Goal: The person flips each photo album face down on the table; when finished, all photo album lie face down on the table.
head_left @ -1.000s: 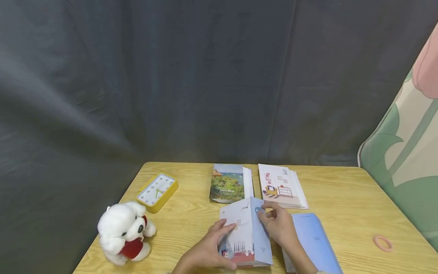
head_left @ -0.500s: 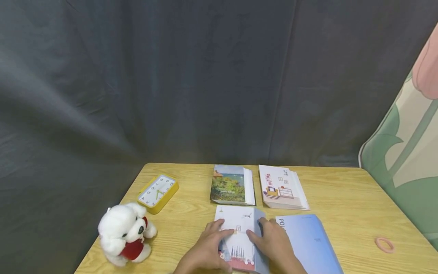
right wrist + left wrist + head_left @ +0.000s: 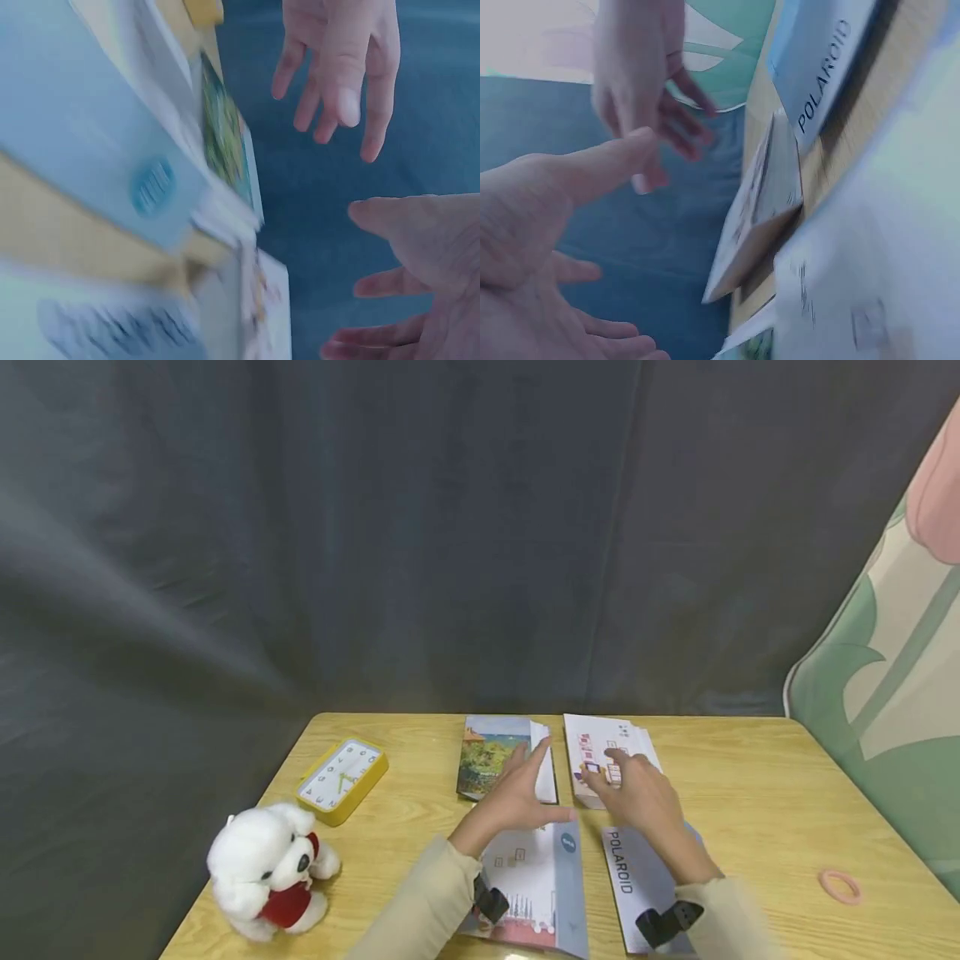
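Note:
My left hand point(image 3: 517, 797), fingers spread, hovers above the gap between the landscape-covered photo album point(image 3: 480, 756) and the white album with a blue flap point(image 3: 528, 881). My right hand point(image 3: 645, 797) is raised with fingers apart over the white album with a furniture drawing point(image 3: 585, 735) and the blue POLAROID album point(image 3: 622, 877). In the left wrist view the furniture album point(image 3: 754, 217) stands tilted beside the POLAROID album point(image 3: 817, 67). Nothing is held in either hand. The right wrist view shows both hands facing each other, apart, with the landscape album point(image 3: 225, 139) behind.
A white plush dog point(image 3: 258, 860) with a red heart sits at the table's left edge. Behind it lies a yellow alarm clock point(image 3: 341, 781). A pink ring point(image 3: 840, 887) rests at the right on the wooden table point(image 3: 750, 777). A dark curtain point(image 3: 450, 527) hangs behind.
Both hands have let go of the white album in front and risen away from it, moving forward over the back albums. The album now lies with its blue flap spread to the right.

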{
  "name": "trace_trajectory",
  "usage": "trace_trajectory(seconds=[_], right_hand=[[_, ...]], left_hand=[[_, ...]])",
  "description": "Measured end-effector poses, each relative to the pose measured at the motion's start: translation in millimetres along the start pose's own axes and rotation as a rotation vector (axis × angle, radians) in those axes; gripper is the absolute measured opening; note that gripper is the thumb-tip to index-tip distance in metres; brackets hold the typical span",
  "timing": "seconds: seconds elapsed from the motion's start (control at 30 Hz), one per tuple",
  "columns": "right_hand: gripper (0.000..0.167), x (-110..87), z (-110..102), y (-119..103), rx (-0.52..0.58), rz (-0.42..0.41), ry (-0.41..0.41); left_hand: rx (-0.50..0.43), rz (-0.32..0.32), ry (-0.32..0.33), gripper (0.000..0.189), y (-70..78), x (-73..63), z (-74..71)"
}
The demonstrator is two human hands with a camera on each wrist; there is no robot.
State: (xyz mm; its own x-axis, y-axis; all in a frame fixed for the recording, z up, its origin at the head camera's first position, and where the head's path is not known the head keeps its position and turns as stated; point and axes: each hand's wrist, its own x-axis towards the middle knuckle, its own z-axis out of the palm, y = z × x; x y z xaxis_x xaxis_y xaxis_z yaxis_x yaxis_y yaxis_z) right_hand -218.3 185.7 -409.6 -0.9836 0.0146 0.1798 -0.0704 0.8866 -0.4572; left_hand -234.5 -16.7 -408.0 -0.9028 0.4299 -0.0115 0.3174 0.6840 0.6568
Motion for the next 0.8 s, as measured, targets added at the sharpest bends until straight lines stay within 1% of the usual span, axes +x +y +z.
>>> trace_trajectory(seconds=[0.07,0.17,0.23,0.3,0.4,0.47,0.5,0.53,0.57,0.63,0.7,0.73,0.8], right_hand=[[0.065,19.3,-6,10,-0.021,0.009,0.001],[0.066,48.6,-8,30,-0.034,0.012,-0.004],[0.066,65.2,-7,44,-0.027,0.031,-0.035],[0.066,77.7,-4,59,-0.016,0.048,-0.074],[0.069,92.6,4,76,0.018,0.104,-0.174],[0.073,99.2,12,84,0.039,0.143,-0.235],[0.074,102.4,15,88,0.050,0.158,-0.264],[0.075,104.9,19,90,0.058,0.168,-0.287],[0.075,107.0,23,92,0.061,0.170,-0.302],[0.072,110.5,29,93,0.059,0.170,-0.312],[0.067,113.4,34,93,0.050,0.171,-0.309],[0.065,114.4,36,92,0.046,0.171,-0.301],[0.062,116.8,38,90,0.047,0.168,-0.286]], left_hand=[[-0.050,-0.010,0.012,0.115,2.0,20.2,5.6],[-0.131,-0.050,0.038,0.120,1.2,45.6,19.0],[-0.178,-0.045,0.055,0.121,0.2,58.8,29.7],[-0.223,-0.045,0.055,0.118,0.6,68.1,40.9],[-0.249,-0.062,0.044,0.116,1.8,77.7,53.8],[-0.258,-0.107,0.034,0.112,2.4,82.0,61.8],[-0.240,-0.138,0.033,0.110,2.6,83.0,64.7],[-0.223,-0.149,0.028,0.104,2.0,84.5,67.8],[-0.196,-0.144,0.026,0.097,0.8,86.2,70.6],[-0.157,-0.137,0.042,0.077,-1.9,88.4,74.4],[-0.120,-0.116,0.066,0.060,-5.2,90.5,76.3],[-0.112,-0.098,0.080,0.056,-7.3,92.2,77.2],[-0.130,-0.109,0.113,0.053,-10.9,94.2,76.9]])
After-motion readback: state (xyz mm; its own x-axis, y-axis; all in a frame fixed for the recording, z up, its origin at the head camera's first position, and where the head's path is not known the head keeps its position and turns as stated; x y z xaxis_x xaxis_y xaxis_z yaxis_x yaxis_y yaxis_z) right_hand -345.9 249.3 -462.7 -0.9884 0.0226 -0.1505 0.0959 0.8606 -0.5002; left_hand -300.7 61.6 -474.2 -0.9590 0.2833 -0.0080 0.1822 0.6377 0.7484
